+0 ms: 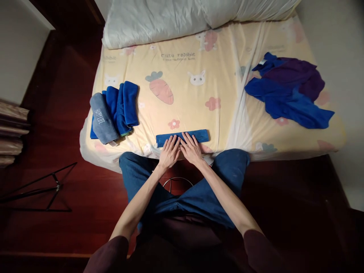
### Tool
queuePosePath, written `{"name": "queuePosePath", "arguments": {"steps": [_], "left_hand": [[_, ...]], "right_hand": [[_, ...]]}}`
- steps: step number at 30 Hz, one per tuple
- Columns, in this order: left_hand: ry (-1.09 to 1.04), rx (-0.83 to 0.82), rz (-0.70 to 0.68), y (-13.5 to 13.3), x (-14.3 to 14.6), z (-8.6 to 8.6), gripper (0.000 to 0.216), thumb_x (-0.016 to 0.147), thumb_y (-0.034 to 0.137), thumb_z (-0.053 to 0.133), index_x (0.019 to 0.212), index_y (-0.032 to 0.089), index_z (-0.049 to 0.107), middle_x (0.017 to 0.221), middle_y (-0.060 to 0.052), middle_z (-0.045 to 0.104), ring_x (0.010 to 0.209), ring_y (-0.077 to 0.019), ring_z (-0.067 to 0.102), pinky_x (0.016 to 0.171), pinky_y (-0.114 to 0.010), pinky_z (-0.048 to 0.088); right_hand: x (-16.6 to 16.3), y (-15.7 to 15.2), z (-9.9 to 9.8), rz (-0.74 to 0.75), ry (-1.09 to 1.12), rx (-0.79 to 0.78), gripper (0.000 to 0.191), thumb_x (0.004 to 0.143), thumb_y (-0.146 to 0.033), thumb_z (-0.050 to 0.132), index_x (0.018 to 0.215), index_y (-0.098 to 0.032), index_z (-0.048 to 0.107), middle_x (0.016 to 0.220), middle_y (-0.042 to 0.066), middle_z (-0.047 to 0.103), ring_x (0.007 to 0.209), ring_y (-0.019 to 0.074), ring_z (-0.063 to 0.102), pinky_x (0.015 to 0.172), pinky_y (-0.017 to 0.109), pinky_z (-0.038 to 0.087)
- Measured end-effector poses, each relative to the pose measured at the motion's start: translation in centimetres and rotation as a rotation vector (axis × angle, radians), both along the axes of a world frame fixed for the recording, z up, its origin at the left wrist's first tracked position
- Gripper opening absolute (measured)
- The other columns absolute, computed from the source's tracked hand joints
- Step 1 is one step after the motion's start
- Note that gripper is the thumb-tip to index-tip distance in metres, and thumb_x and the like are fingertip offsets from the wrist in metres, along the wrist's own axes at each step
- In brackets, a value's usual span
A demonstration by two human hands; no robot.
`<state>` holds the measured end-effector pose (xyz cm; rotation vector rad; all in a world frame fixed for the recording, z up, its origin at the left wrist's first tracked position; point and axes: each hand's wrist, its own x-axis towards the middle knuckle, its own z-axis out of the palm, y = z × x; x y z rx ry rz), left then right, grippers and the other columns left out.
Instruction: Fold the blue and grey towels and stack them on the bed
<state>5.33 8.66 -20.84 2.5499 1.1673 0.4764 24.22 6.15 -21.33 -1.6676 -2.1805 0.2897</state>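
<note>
A blue towel, folded or rolled into a long narrow strip, lies crosswise at the near edge of the bed. My left hand rests flat on it just left of its middle, fingers stretched out. Close beside it, my right hand lies on the same strip with its fingers extended and spread. The thumbs come near each other between the hands. Both ends of the strip show past my fingers; its middle is partly covered.
On the left of the bed sit several folded blue towels and a grey-blue rolled towel lettered "HAPPY LIFE". Crumpled blue and purple cloths lie at the right. A pale quilt is at the back; a black tripod stands on the floor.
</note>
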Motion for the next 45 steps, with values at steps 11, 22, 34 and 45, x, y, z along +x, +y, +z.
{"name": "queuePosePath", "arguments": {"steps": [11,22,34,45], "left_hand": [[-0.097,-0.083,0.236,1.0,-5.1,-1.4,0.062,0.106,0.038,0.039,0.161,0.011,0.033,0.169,-0.018,0.031,0.16,-0.0306,0.021,0.13,-0.055,0.024],[-1.112,-1.039,0.841,-3.5,-3.3,0.3,0.02,0.087,0.029,0.077,0.104,0.019,0.071,0.106,-0.008,0.077,0.093,-0.0202,0.076,0.098,-0.038,0.059],[-1.569,-1.189,1.163,1.8,1.1,0.8,0.035,0.082,0.031,0.087,0.082,0.018,0.054,0.066,0.002,0.064,0.07,-0.0131,0.071,0.084,-0.033,0.063],[-1.692,-0.812,0.814,6.1,-1.1,3.7,0.037,0.081,0.026,0.085,0.077,0.022,0.049,0.057,0.011,0.037,0.049,-0.0054,0.044,0.065,-0.021,0.053]], "right_hand": [[6.5,-0.4,-0.2,-0.148,0.052,-0.033,0.054,0.107,-0.026,0.034,0.159,-0.018,0.046,0.164,0.008,0.044,0.156,0.0235,0.036,0.13,0.051,0.026],[11.9,6.5,3.6,-0.02,-0.037,-0.293,0.044,0.088,-0.022,0.068,0.132,-0.018,0.07,0.132,0.011,0.072,0.125,0.0291,0.066,0.11,0.046,0.051],[12.0,11.6,3.2,0.083,-0.189,-0.668,0.043,0.064,-0.021,0.084,0.107,-0.022,0.08,0.107,0.007,0.08,0.093,0.0255,0.076,0.077,0.031,0.059],[9.1,9.9,5.1,0.084,0.05,-0.613,0.023,0.07,-0.025,0.081,0.092,-0.02,0.075,0.09,0.004,0.079,0.085,0.0226,0.075,0.074,0.029,0.056]]}}
